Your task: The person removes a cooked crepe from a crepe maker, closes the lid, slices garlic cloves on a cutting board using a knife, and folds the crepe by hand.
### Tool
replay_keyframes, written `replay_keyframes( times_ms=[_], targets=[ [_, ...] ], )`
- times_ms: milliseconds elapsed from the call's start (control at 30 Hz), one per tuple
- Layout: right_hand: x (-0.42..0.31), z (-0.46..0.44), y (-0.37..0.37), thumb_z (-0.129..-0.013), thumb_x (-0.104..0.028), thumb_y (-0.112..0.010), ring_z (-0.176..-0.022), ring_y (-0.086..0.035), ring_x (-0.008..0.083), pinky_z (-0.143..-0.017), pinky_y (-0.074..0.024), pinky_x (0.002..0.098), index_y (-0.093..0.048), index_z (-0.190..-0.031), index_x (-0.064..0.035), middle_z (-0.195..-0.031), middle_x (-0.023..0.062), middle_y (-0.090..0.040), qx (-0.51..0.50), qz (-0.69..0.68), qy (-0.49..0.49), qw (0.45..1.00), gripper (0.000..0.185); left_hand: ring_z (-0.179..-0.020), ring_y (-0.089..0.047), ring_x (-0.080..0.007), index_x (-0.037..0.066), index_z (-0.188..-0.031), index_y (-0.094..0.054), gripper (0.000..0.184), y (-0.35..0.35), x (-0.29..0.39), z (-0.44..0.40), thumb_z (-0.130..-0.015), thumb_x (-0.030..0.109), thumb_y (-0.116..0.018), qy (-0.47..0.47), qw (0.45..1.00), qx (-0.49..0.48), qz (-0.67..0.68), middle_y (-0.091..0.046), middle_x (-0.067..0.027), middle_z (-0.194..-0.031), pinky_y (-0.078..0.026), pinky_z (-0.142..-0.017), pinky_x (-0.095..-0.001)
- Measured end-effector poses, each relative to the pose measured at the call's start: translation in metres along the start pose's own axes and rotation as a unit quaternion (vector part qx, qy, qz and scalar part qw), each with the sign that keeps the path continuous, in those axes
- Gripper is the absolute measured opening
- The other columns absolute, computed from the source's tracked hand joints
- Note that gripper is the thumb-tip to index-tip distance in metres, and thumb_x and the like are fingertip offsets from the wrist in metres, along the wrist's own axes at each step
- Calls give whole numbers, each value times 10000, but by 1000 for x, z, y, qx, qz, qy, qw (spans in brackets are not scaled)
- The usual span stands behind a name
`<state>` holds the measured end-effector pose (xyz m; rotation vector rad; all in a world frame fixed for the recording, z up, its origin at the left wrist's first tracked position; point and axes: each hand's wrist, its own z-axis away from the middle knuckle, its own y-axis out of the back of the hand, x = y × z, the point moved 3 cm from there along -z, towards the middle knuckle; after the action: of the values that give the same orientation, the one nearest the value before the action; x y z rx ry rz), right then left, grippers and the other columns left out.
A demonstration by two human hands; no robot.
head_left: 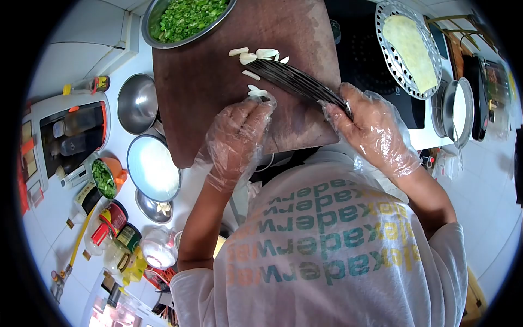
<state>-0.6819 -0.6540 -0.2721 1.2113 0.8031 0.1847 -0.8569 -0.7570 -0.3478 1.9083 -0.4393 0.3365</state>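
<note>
My left hand [238, 128], in a clear plastic glove, rests on the brown cutting board [196, 103] with its fingers curled together. At its fingertips are some garlic slices [256, 91]; the fingers hide part of them. My right hand [373, 125], gloved the same way, grips a kitchen knife [297, 82] with a dark, streaked blade. The blade points up and left across the board, its tip beside a small group of garlic pieces [266, 53]. One more slice lies between that group and my left hand.
A metal bowl of chopped greens [190, 19] overlaps the board's top left corner. Left of the board stand a steel bowl [137, 103], a white-lined bowl [155, 166] and a small garlic dish [152, 207]. At right, a perforated tray [384, 52] holds a pale flat sheet beside a black cooktop [362, 60].
</note>
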Motion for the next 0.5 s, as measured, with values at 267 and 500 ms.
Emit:
replay_keyframes(
  times_ms=[267,500],
  targets=[
    [2,0,1,-820,-204,-612,-620,-594,338,-547,-472,411,-532,-854,-42,-679,161,-580,13,16,10,1000,183,-869,-586,-265,89,-946,-655,251,11,-19,-14,-702,80,-718,0,998,-29,55,-613,-75,-964,-486,-739,-362],
    [2,0,0,-823,-208,-610,-615,-593,337,-544,-471,411,-533,-854,-44,-678,163,-579,5,5,8,1000,184,-847,-593,-266,57,-957,-639,259,4,-5,-13,-711,89,-718,-74,996,8,41,-620,-90,-948,-491,-729,-374]
  ],
)
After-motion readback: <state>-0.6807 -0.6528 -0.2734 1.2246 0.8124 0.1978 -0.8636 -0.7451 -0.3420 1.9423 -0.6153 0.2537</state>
